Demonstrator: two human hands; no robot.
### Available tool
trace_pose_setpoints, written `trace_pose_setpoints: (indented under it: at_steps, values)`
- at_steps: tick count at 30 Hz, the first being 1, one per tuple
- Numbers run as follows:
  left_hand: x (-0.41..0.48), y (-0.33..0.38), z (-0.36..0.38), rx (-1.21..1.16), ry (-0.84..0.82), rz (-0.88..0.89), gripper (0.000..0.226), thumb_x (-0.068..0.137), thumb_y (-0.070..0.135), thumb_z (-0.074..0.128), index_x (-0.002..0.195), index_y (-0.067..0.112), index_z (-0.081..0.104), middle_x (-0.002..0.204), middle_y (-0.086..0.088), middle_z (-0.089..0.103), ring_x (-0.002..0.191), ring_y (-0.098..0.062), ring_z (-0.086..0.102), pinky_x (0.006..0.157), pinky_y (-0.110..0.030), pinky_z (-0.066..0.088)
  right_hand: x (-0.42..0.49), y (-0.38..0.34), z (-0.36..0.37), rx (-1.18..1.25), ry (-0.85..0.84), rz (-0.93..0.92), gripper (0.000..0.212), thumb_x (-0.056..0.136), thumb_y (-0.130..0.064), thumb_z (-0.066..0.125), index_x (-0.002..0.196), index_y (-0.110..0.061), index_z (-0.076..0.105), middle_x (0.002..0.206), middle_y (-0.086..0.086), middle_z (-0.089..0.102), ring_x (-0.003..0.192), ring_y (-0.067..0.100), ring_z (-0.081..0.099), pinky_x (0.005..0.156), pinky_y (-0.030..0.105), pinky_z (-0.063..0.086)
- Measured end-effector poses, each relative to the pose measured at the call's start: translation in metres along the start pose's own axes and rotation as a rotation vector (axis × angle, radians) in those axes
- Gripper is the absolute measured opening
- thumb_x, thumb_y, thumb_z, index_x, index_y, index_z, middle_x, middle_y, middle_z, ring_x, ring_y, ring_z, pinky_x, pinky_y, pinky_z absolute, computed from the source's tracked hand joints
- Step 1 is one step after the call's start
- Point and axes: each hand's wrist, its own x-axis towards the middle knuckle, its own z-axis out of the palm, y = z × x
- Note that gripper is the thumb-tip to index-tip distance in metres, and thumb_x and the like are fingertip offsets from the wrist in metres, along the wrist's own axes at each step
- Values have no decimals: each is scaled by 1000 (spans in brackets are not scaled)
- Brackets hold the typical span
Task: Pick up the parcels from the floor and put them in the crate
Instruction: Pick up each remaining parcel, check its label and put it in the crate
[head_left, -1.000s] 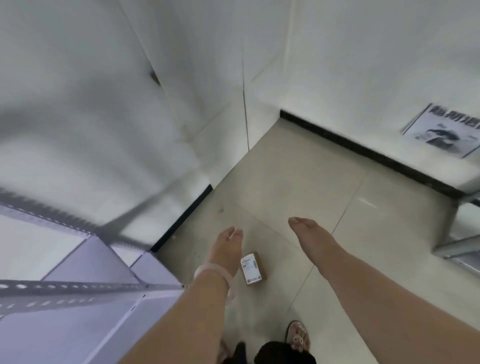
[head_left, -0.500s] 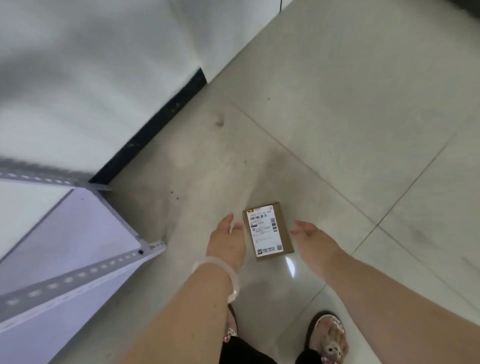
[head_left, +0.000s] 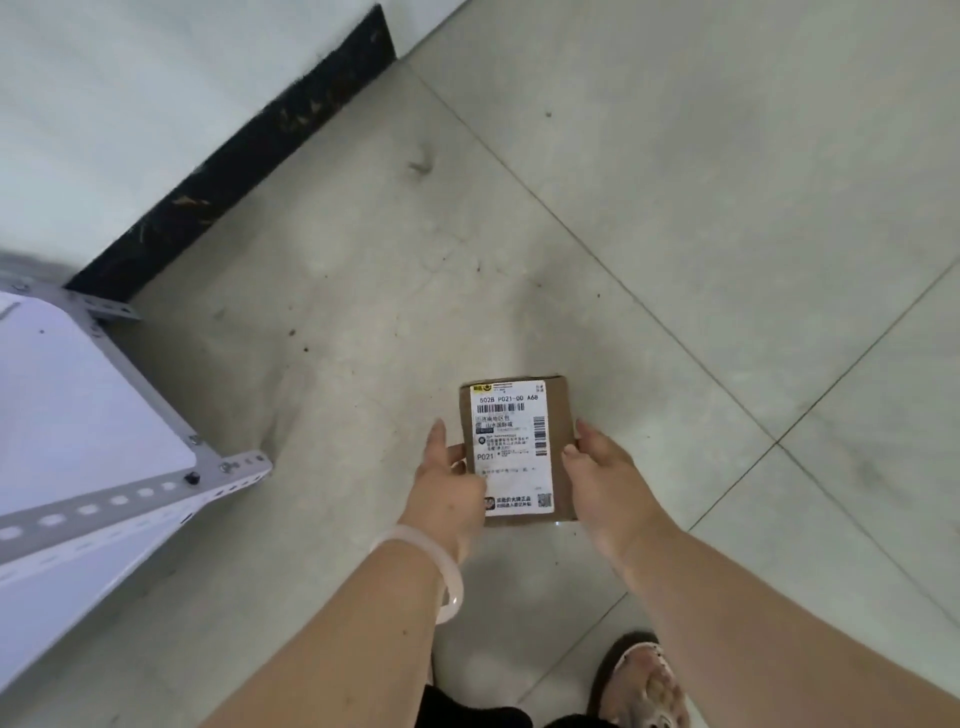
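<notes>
— On the floor (head_left: 675, 208), near the person's feet, what lies there?
— A brown parcel (head_left: 563, 415); its white label (head_left: 511, 447) reads "502B P021-00 A68" and "P021".
— And the hands?
— Left hand (head_left: 449, 480) and right hand (head_left: 602, 475) clasp its side edges. Metal shelf (head_left: 104, 499) stands left; bare tiles lie far and right.

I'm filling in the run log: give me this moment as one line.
stage: grasping | left hand: on parcel's left edge | right hand: on its right edge | parcel: brown, label up, lift unclear | crate: not in view
</notes>
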Motion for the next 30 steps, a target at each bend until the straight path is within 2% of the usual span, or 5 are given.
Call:
trace_pose_setpoints:
  at_steps: [6,9,14,20,30]
  values:
    - [-83,93,-21,-29,61,187,70,76,-3,40,134,36,46,132,-10,49,101,-23,64,77,-32,59,-90,-113,-37,20,-13,-182,37,85,-26,43,108,-34,70,116,8,66,95,15,70,83,33,58]
    - [-155,168,-30,-86,88,347,67,76,-3,43,132,33,48,132,-8,49,104,-23,63,78,-38,60,-155,-193,-70,34,17,-311,36,96,-16,43,83,-41,65,96,-15,62,78,-8,62,68,5,49]
    - [-325,282,-49,-196,65,606,52,84,-8,41,124,25,51,108,2,65,96,-19,66,80,-41,59,-294,-311,-127,-37,57,-601,36,98,-21,43,130,-32,56,124,-7,60,110,10,58,94,25,47]
    - [-555,350,-86,-322,111,850,49,88,-7,39,124,27,47,98,15,62,92,-10,63,76,-30,56,-486,-400,-178,36,39,-968,37,92,-32,42,124,-38,57,121,-14,62,112,8,59,98,38,49]
    - [-852,295,-153,-471,407,1149,41,89,1,41,93,40,53,101,11,67,89,-5,64,66,-20,52,-749,-417,-174,20,-222,-1510,34,99,-20,37,118,-36,61,108,-12,69,96,-1,65,70,10,52]
